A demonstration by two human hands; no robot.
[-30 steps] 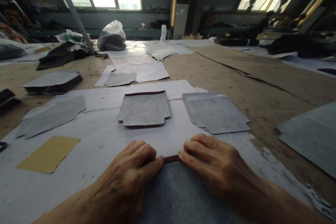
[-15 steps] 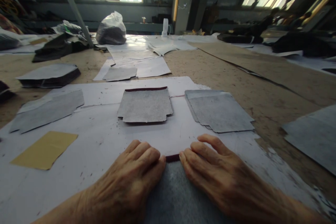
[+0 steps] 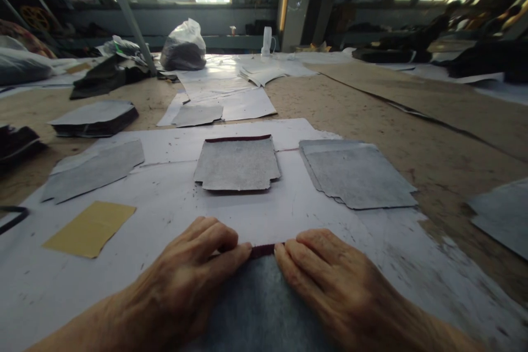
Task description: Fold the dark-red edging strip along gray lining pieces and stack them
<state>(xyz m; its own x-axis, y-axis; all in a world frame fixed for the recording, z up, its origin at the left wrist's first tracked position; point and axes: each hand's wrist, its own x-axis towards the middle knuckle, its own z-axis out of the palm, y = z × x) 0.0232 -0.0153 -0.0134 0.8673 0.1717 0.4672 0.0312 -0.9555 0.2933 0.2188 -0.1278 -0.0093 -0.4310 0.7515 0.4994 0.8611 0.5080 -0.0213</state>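
Note:
A grey fabric piece (image 3: 259, 297) with a dark maroon folded strip along its far edge lies at the bottom centre. My left hand (image 3: 185, 269) is closed on the left part of that edge, thumb stretched along the strip. On the right part rests my right hand (image 3: 330, 275), its fingers pressed together on the fold. A short length of maroon shows between the two hands. Just beyond them lies another grey piece (image 3: 238, 164) with a maroon far edge. The undersides of both hands are hidden.
Stacked grey pieces (image 3: 357, 173) lie at the right, and a yellow card (image 3: 89, 229) and a grey piece (image 3: 97, 169) at the left. Farther back are a thick grey stack (image 3: 95, 116), a plastic bag (image 3: 184, 45) and a slanting pole (image 3: 127, 14).
The view has turned slightly left, so the table items appear farther right. My left fingers have curled in more, and my right fingers have drawn closer together on the edge.

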